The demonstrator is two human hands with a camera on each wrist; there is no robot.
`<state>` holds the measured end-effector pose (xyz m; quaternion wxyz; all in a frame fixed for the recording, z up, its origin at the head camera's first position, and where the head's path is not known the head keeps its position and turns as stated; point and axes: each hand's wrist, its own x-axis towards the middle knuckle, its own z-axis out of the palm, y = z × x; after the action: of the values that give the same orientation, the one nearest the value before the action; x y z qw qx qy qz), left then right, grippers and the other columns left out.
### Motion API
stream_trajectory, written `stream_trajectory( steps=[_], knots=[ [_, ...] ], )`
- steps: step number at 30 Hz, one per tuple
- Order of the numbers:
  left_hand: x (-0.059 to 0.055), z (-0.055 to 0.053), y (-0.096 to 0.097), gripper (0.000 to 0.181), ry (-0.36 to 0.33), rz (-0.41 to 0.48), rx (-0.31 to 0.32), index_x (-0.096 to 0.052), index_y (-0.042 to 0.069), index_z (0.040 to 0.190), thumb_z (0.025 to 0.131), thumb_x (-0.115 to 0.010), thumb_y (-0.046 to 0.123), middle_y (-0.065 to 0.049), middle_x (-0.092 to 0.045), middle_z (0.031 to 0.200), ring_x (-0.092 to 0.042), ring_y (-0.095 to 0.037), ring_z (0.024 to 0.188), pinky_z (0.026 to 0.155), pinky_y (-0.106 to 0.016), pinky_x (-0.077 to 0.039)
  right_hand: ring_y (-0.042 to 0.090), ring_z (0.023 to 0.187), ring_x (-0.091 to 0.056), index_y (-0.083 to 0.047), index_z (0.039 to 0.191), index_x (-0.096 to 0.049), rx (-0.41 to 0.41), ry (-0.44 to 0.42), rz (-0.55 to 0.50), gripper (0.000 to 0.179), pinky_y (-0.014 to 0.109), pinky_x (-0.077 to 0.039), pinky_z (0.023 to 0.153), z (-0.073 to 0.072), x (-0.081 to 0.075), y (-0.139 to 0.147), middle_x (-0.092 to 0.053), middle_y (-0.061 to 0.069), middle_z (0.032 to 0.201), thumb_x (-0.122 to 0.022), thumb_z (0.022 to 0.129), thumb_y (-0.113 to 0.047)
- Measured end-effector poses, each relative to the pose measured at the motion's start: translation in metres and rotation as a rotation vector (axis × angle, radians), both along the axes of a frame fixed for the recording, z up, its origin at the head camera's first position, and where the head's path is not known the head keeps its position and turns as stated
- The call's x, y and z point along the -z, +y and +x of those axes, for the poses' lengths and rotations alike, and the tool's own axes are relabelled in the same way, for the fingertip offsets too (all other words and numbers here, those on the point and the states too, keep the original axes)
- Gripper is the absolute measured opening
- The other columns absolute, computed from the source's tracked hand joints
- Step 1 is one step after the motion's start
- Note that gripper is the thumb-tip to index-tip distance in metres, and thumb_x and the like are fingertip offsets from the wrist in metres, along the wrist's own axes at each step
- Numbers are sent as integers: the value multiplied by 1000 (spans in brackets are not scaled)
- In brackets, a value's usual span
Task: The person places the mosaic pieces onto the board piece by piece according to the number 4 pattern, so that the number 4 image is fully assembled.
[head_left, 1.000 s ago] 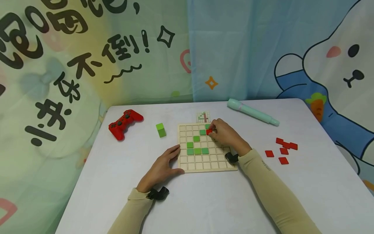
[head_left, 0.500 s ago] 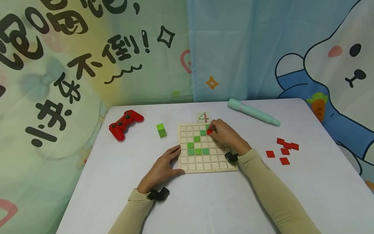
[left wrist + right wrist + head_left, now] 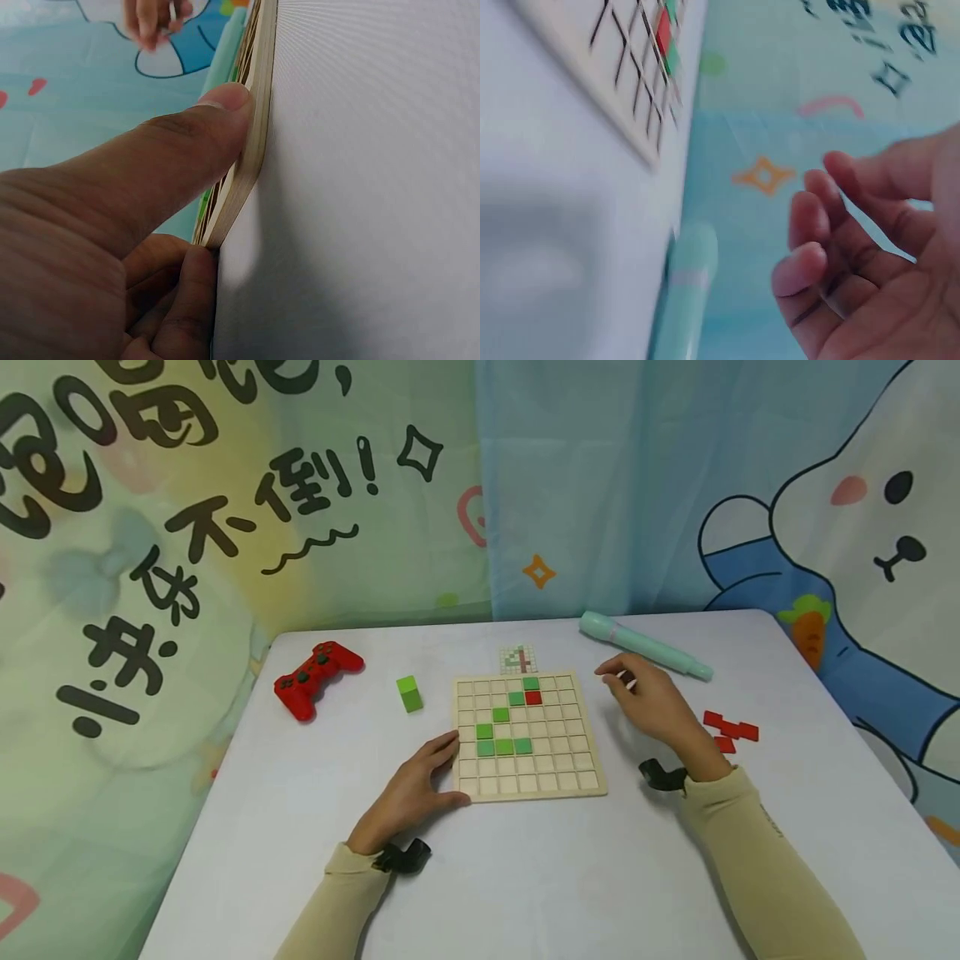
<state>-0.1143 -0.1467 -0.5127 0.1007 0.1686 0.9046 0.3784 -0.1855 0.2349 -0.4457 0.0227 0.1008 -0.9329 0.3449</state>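
A square wooden grid board (image 3: 555, 768) lies on the table in the head view. Several green tiles (image 3: 504, 747) and one red tile (image 3: 533, 697) sit in its cells. My left hand (image 3: 416, 789) holds the board's near-left corner, with the thumb on the near edge and the fingers at the left side. The left wrist view shows the thumb (image 3: 187, 154) against the board's edge. Away from the board, to its right, my right hand (image 3: 648, 706) hovers with loosely curled fingers and nothing in them. Loose red tiles (image 3: 727, 728) lie beyond its wrist, partly hidden by the arm.
A small pattern card (image 3: 518, 659) lies behind the board. A mint-green pen-shaped tube (image 3: 645, 645) lies at the back right. To the left are a green block (image 3: 409, 693) and a red game controller (image 3: 317, 678). A printed curtain (image 3: 558, 485) hangs behind the white table (image 3: 517, 877).
My right hand has let go of the red tile, which stays in its cell on the board, and has moved right toward the loose red tiles. My left hand stays at the board's corner.
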Motion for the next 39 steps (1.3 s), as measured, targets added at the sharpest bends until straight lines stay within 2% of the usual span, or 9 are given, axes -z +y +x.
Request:
stream_trajectory(
  steps=[5, 9, 13, 19, 27, 30, 33, 36, 39],
  knots=[
    [-1, -1, 0, 95, -1, 0, 6, -43, 6, 162, 83, -93, 23, -3, -38, 174, -35, -27, 163, 129, -50, -38, 20, 92, -59, -12, 130, -67, 156, 58, -46, 30, 19, -46, 78, 26, 1, 50, -71, 13, 118, -47, 115, -30],
    [-1, -2, 0, 95, 10, -8, 11, -43, 6, 162, 84, -93, 24, -4, -38, 174, -35, -28, 163, 129, -50, -38, 25, 98, -57, -10, 133, -64, 221, -28, 18, 30, 21, -46, 74, 46, 9, 80, -68, 17, 121, -47, 115, -28],
    [-1, -2, -2, 95, 22, -8, 3, -44, 6, 162, 83, -94, 23, -4, -38, 174, -35, -28, 162, 129, -50, -38, 31, 99, -56, -7, 135, -63, 188, -105, 82, 29, 25, -50, 69, 54, 24, 95, -65, 21, 122, -52, 113, -22],
    [0, -1, -2, 96, -2, -13, 6, -42, 6, 163, 83, -93, 24, -5, -37, 174, -34, -28, 163, 129, -49, -37, 27, 95, -58, -3, 130, -69, 96, -77, 160, 26, 19, -49, 71, 59, 42, 105, -66, 20, 119, -62, 108, -16],
    [0, 0, 1, 96, 10, -12, 7, -43, 7, 163, 82, -94, 23, -4, -38, 174, -35, -28, 163, 129, -49, -38, 27, 96, -56, -3, 131, -67, 67, -101, 172, 28, 18, -48, 72, 65, 46, 112, -64, 17, 115, -63, 107, -15],
    [0, 0, 1, 96, 7, -15, 7, -43, 7, 163, 82, -94, 23, -3, -38, 174, -35, -28, 163, 129, -49, -38, 28, 98, -54, -3, 135, -64, 30, -130, 177, 31, 24, -53, 75, 67, 46, 114, -61, 18, 119, -65, 105, -14],
    [0, 0, 1, 96, 4, -17, 7, -44, 7, 162, 82, -94, 23, -4, -38, 174, -35, -28, 163, 129, -49, -38, 35, 107, -57, -4, 137, -62, -8, -178, 186, 36, 44, -62, 89, 68, 46, 116, -57, 22, 132, -68, 104, -18],
    [-1, 0, 1, 96, 1, -15, 5, -44, 6, 162, 82, -94, 22, -4, -38, 174, -35, -28, 163, 129, -49, -38, 44, 117, -57, -5, 139, -61, -30, -213, 190, 40, 66, -57, 102, 69, 44, 118, -51, 26, 143, -70, 104, -21],
    [-1, 0, 1, 96, 1, -11, 4, -44, 6, 162, 82, -94, 22, -4, -38, 174, -35, -29, 163, 129, -50, -38, 45, 120, -57, -5, 138, -62, -49, -213, 195, 41, 70, -53, 105, 70, 43, 119, -50, 27, 143, -72, 102, -20]
  ],
)
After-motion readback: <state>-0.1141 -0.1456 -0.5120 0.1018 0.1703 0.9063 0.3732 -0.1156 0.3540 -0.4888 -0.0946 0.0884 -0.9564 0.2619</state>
